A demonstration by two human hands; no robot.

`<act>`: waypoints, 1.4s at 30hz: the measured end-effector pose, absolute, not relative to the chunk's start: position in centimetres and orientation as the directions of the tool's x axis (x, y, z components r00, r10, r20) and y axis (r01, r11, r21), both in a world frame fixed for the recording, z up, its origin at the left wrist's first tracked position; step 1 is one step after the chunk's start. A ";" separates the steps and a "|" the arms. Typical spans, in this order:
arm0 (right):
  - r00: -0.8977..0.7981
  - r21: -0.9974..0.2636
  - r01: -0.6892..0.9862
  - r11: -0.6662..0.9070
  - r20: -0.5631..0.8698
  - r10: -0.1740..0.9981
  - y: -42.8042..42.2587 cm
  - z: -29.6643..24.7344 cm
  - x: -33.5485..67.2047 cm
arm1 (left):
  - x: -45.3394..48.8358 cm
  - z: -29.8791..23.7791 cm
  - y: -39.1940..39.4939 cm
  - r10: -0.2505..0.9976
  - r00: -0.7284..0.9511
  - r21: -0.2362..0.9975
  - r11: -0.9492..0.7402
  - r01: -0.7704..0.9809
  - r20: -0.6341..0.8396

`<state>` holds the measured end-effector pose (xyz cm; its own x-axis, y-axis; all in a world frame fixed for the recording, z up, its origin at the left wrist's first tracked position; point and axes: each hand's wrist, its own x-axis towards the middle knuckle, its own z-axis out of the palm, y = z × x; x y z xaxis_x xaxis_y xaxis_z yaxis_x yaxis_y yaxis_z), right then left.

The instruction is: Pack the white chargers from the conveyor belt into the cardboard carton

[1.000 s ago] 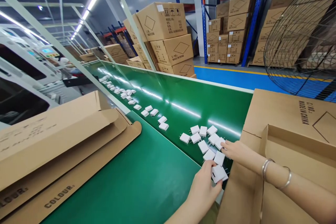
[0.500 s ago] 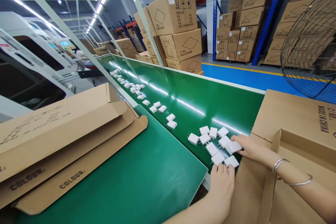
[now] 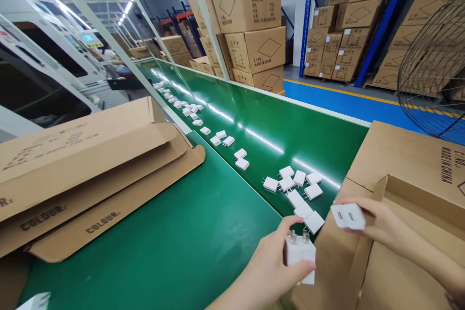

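Note:
My left hand [image 3: 267,264] is closed around a white plug charger [image 3: 301,254], its metal prongs pointing up, at the near edge of the green belt. Over the cardboard flap, my right hand [image 3: 383,223] grips another white plug charger [image 3: 348,216]; its port end, with two slots, faces me. Whether either hand holds more than one charger, I cannot tell. Just beyond my hands, a loose cluster of white plug chargers [image 3: 295,198] lies on the belt, prongs turned various ways.
The green conveyor belt [image 3: 261,121] runs away to the upper left with more chargers along it. An open carton [image 3: 417,213] stands at right, folded cartons [image 3: 90,155] at left. A wire fan [image 3: 436,68] is at far right. Stacked boxes [image 3: 250,5] stand behind the belt.
Both hands have lifted chargers off the cluster and drawn back toward me, the right one over the carton flap. The cluster on the belt is smaller. The view has shifted slightly.

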<state>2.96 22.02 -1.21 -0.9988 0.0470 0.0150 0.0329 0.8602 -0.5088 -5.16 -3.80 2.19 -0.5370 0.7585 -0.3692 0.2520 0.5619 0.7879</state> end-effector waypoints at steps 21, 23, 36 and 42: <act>-0.802 -0.931 -0.143 0.335 0.308 0.512 9.5 1.5 15.5 | 1.4 2.7 -1.8 0.927 0.058 0.267 0.167 -0.949 -0.372; -0.788 -0.932 -0.136 0.335 0.307 0.533 9.1 1.3 15.5 | 1.5 2.6 -2.2 0.909 0.044 0.296 0.180 -0.938 -0.413; -0.801 -0.946 0.003 0.325 0.192 0.567 8.6 0.5 16.6 | 2.8 2.6 -3.0 0.883 -0.005 0.326 0.168 -0.930 -0.470; -0.872 -0.958 0.081 0.275 0.065 0.485 8.9 0.5 18.2 | 3.3 1.7 -2.8 0.865 -0.136 0.472 0.126 -0.873 -0.483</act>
<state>18.19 8.86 0.53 -0.8721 0.4851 0.0650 0.0813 0.2745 -0.9581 3.27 -2.80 1.68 -0.1359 0.8652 -0.4826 -0.8725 0.1262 0.4720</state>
